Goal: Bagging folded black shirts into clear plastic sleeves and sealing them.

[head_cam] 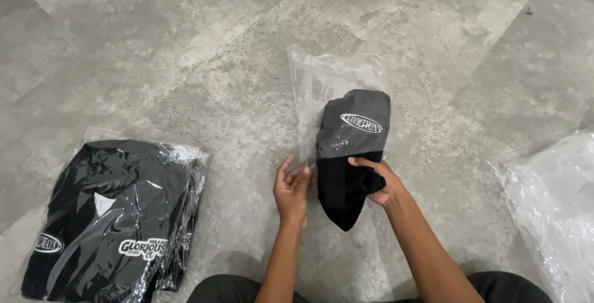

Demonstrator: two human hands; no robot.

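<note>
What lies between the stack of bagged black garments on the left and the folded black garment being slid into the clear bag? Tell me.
Head view: bare grey stone floor, then the left hand at the clear bag's edge, before the folded black garment.
</note>
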